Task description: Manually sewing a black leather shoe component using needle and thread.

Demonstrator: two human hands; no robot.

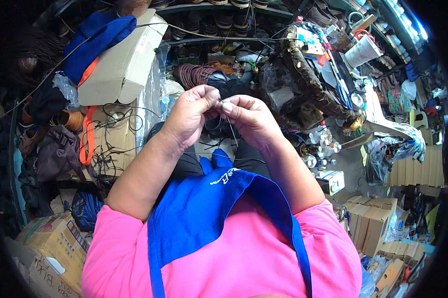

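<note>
Held up in front of my chest, my left hand (190, 113) and my right hand (250, 118) meet at the fingertips. Each one pinches thumb against forefinger on a thin cord (232, 130). One strand of it hangs below the right fingertips toward my lap. Where the fingers come together, a small dark bit shows, too small to make out. My other fingers are curled in and partly hidden. Beneath the hands lies the lap of dark trousers and a blue apron (194, 213).
A cardboard piece (127, 64) and an orange strap (87, 134) lie to the left, with loose black cords (107, 154) nearby. Coiled brown cord (196, 77) sits ahead. A round, rough-edged container (293, 64) of tools stands right, near small bottles (323, 139) and cardboard boxes (375, 226).
</note>
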